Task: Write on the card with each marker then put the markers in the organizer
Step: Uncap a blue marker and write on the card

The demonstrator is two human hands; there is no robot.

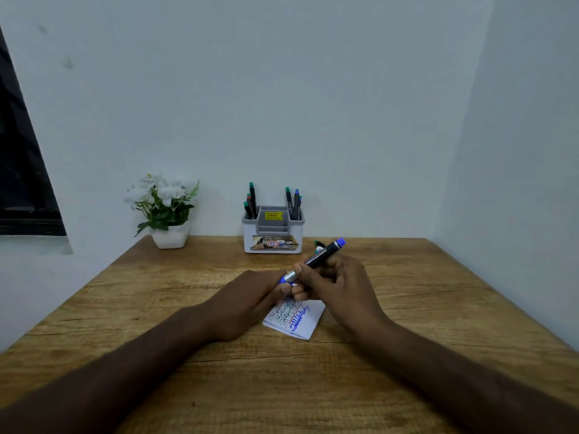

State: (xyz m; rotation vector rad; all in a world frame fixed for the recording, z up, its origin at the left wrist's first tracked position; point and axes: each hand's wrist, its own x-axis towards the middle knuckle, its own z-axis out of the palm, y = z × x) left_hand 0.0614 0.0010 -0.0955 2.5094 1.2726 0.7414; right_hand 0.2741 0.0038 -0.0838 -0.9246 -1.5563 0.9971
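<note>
1. The counter (423, 311) is a wide wooden top. A slip here could send the marker rolling toward its edge, since the barrel is round and nothing near the hands would stop it.
2. The organizer (273, 233) stands at the back against the wall, well apart from the hands, and already holds several markers upright in its left and right compartments. Dropping another in carelessly could knock those or tip the light holder.
3. The right hand (338, 286) has its fingers curled round the black barrel of the blue marker (319, 256), which slants up to the right above the counter. A loose hold while pressing on the cap could let the barrel twist free.
4. The left hand (250, 296) meets the marker's lower end, where a blue cap (283, 279) shows beside a silver collar; its fingertips appear to pinch that piece, though most of them are hidden. I judge the cap is being pushed on. A skewed push could leave it half seated, or ink the fingertips.
5. The card (296, 319) lies flat just under both hands, covered in coloured lines, the boldest blue. A resting palm could smear fresh ink.
6. Another marker (319, 244) lies behind the right hand, mostly hidden and easily forgotten.
</note>
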